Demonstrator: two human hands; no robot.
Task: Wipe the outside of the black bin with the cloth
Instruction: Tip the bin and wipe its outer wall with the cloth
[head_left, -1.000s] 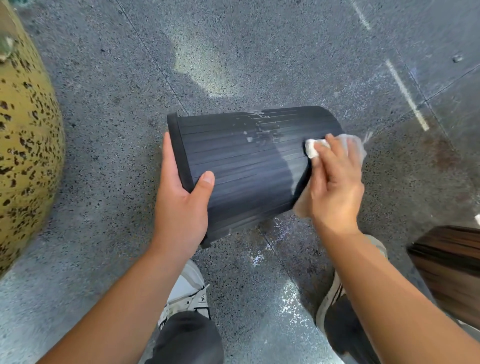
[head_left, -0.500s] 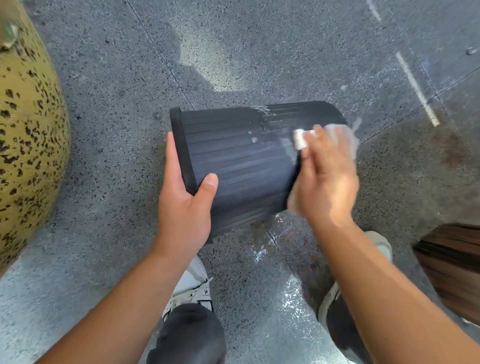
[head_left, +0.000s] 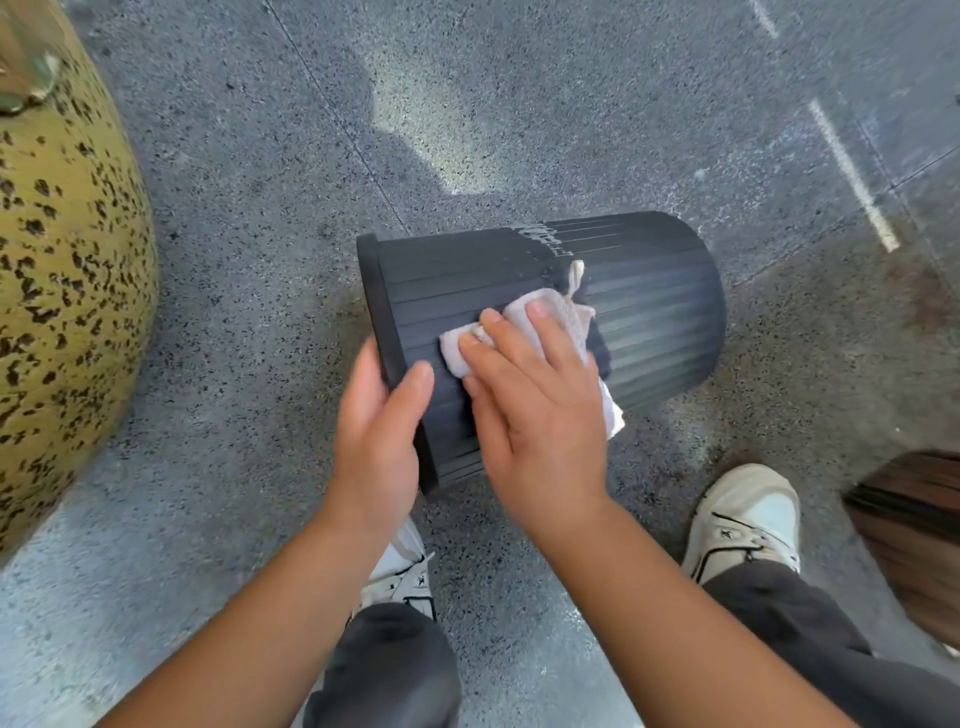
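The ribbed black bin (head_left: 654, 306) is tipped on its side above the speckled floor, rim to the left, base to the right. My left hand (head_left: 376, 431) grips the rim, thumb on the outer wall. My right hand (head_left: 535, 405) presses a pale cloth (head_left: 558, 314) flat against the bin's side near the rim end, fingers spread over it. A corner of the cloth hangs below my palm. A wet patch shows on the upper wall of the bin.
A large yellow speckled rounded object (head_left: 62, 270) fills the left edge. A dark brown wooden item (head_left: 914, 535) sits at the right edge. My two white shoes (head_left: 743, 525) stand on the grey floor (head_left: 234, 234) beneath the bin.
My right hand slid the cloth from the bin's base end leftward to near the rim. My left hand kept its grip on the rim.
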